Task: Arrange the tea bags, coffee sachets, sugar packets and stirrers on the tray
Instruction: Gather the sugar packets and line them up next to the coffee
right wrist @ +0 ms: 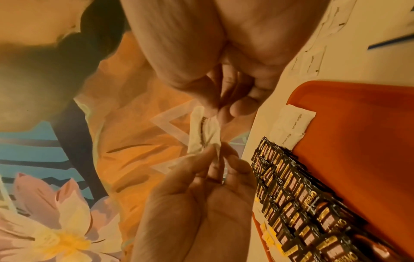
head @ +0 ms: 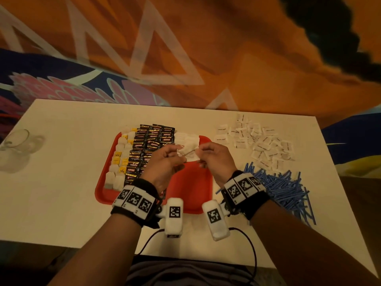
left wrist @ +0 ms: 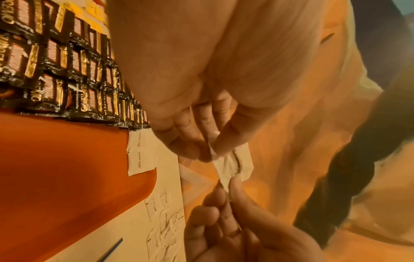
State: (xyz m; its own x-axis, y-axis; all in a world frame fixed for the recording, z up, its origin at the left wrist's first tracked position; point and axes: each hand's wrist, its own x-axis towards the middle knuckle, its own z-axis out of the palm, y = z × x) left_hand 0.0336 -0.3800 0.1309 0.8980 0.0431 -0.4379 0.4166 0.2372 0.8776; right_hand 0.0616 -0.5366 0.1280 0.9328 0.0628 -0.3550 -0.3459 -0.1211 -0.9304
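Observation:
A red tray (head: 191, 182) carries a column of tea bags (head: 119, 159) at its left. Rows of black coffee sachets (head: 148, 145) lie beside them, and a few white sugar packets (head: 185, 139) sit at the back right. Above the tray, both hands hold one crumpled white sugar packet (head: 188, 154) between them. My left hand (head: 175, 156) pinches its left end (left wrist: 233, 164). My right hand (head: 203, 151) pinches the other end (right wrist: 202, 131).
A loose pile of sugar packets (head: 257, 141) lies on the white table right of the tray. A heap of blue stirrers (head: 284, 186) sits in front of it. An upright glass (head: 16, 141) stands at the table's far left edge. The tray's front right part is bare.

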